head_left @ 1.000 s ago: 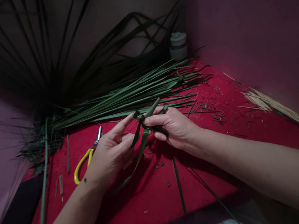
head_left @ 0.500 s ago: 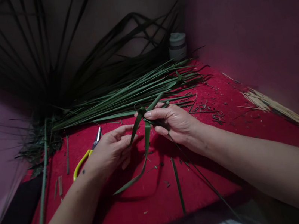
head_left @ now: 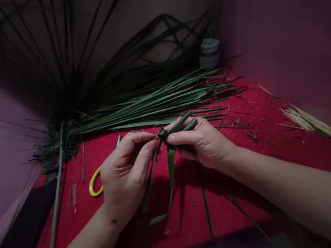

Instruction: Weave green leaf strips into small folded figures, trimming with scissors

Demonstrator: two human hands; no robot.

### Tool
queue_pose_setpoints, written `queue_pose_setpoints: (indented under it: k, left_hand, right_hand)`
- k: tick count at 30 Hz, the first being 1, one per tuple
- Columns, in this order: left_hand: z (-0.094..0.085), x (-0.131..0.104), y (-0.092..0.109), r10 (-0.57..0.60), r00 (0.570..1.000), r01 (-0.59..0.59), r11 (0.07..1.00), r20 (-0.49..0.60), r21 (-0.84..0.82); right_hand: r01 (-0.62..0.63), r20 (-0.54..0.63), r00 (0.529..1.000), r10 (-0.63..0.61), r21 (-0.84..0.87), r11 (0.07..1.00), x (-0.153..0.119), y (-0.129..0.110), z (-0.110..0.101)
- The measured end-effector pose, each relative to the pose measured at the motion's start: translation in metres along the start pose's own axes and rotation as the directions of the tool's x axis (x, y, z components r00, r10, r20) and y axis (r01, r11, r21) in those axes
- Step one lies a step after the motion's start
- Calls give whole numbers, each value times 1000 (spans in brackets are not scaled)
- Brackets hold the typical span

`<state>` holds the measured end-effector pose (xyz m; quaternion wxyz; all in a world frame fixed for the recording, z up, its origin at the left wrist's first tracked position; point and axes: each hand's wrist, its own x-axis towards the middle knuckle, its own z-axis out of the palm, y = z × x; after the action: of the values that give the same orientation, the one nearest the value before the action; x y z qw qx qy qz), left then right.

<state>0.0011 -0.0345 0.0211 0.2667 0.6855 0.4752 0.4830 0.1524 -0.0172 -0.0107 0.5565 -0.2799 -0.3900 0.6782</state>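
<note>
Between my hands is a knotted green leaf strip (head_left: 171, 166), with its tails hanging over the red cloth. My right hand (head_left: 200, 137) grips the folded strip, thumb pressed just right of the knot, and two rolled ends poke out above its fingers. My left hand (head_left: 130, 167) has its fingertips and thumb closed at the knot's left side, apparently pinching the strip there; the exact contact is partly hidden. Beneath and behind my left hand lie scissors with a yellow handle (head_left: 95, 183), largely covered.
A pile of long green leaves (head_left: 149, 103) stretches across the back of the red cloth (head_left: 125, 247). A white lidded container (head_left: 209, 53) stands behind it. Pale thin sticks (head_left: 316, 123) lie at right, a black object (head_left: 22, 234) at left. Leaf scraps are scattered about.
My left hand has moved up and right, its fingers closing at the knot, and now covers more of the scissors. The view has shifted slightly.
</note>
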Motion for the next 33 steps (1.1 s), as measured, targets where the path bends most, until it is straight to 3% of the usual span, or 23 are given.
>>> queue_pose_setpoints:
  k: [7,17,21,27,33]
  left_hand:
    - [-4,-1,-8,246,967,-253,958,67,132]
    - [-8,4,-20,498,855,-519,820,146,240]
    - [-6,4,-19,547,826,-558,763,133,328]
    - [-8,4,-31,589,788,-614,733,177,293]
    - [-9,-1,-35,619,762,-609,583,193,537]
  right_hand:
    - [99,107,990,-93,-47,994,-4,5,1]
    - [19,73,997,-21,20,1000,-4,9,3]
    - [-40,63,997,33,110,993,-3,11,6]
    - [-134,53,991,125,235,963,-4,13,8]
    - [-118,57,992,108,205,972,-5,15,8]
